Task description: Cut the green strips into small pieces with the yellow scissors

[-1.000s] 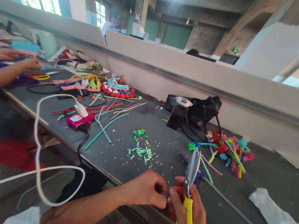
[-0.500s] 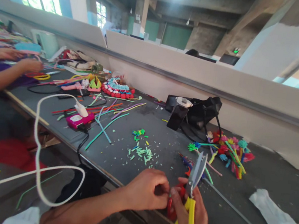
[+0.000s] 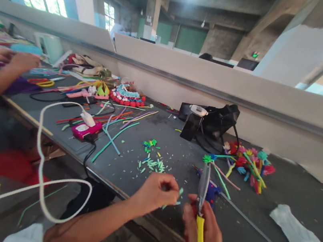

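My left hand [image 3: 156, 193] is closed in a pinch over the table's front edge. Short pale green fuzzy pieces [image 3: 180, 191], like cut pipe cleaner, stick out at its fingertips. In my right hand [image 3: 207, 237] are scissors [image 3: 200, 236] with yellow handles, their blades pointing up and looking closed. A bit of red shows behind that hand's fingers; what it is I cannot make out. Behind the blades lies a blue glue gun [image 3: 214, 191] with a long clear glue stick [image 3: 265, 235]. Beyond my left hand, cut green bits [image 3: 155, 164] lie scattered.
Pipe cleaner flowers [image 3: 249, 162] lie in a bunch at the right, near a black bag [image 3: 220, 121] and a phone [image 3: 191, 126]. Loose pipe cleaners [image 3: 116, 136] and a pink power socket [image 3: 86, 129] with a white cable [image 3: 42, 159] are left. Another person's hands [image 3: 21, 63] work far left.
My left hand has moved slightly up and left, away from my right hand, and green pieces now show at its fingertips. The scissors have turned more upright and left.
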Action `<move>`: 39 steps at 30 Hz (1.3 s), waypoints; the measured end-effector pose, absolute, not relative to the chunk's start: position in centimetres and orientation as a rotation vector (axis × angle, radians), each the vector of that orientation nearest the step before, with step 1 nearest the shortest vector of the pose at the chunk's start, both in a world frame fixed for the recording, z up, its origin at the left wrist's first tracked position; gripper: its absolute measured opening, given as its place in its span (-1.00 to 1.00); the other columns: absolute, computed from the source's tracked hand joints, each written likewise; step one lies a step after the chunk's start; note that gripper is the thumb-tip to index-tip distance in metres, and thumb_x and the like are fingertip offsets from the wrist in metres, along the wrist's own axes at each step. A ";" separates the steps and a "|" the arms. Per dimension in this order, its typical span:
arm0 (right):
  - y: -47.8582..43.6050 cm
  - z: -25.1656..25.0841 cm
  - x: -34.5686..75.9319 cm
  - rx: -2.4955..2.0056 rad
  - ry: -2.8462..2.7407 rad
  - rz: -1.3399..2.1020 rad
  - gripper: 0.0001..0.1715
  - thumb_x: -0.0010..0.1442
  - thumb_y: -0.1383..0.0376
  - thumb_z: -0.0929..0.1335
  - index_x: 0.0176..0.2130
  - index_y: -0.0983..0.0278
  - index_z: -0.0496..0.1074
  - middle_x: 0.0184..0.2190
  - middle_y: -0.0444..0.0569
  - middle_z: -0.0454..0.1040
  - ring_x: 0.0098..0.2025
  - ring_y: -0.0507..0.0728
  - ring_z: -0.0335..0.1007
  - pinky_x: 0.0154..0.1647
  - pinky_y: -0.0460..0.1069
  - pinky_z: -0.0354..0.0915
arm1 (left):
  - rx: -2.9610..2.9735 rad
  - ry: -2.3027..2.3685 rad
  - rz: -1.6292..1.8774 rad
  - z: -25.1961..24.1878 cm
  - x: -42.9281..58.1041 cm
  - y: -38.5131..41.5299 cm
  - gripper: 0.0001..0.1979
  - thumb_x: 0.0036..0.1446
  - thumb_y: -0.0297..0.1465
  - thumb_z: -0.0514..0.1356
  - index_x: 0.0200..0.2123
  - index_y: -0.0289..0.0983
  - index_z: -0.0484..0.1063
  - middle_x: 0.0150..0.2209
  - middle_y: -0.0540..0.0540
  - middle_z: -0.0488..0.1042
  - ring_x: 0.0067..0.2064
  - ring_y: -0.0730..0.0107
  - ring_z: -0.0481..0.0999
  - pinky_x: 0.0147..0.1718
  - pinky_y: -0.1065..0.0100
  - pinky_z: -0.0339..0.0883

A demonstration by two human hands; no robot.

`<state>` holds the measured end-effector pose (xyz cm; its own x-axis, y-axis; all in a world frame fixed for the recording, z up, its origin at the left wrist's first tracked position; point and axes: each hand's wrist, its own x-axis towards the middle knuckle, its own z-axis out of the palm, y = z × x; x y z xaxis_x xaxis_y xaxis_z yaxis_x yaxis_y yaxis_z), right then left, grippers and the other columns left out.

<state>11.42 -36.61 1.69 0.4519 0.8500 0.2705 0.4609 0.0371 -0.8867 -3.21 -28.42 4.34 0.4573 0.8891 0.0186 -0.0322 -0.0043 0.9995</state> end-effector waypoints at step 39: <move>-37.4 -0.3 10.1 -1.643 -1.490 0.382 -0.55 0.28 -0.04 0.29 -0.18 0.24 0.53 -0.43 -0.09 0.58 -0.46 0.06 0.49 -0.39 -0.15 0.35 | 0.668 0.536 1.111 5.0 -3.1 -28.1 -0.91 -0.12 -0.43 0.29 -0.52 -0.28 0.42 -0.51 0.00 0.42 -0.42 0.46 0.33 -0.31 0.38 0.19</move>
<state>10.15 -37.41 -0.34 0.2390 0.9193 0.3127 0.6554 0.0848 -0.7505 -3.06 -28.14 4.96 0.3562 0.9323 -0.0632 -0.6292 0.2893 0.7213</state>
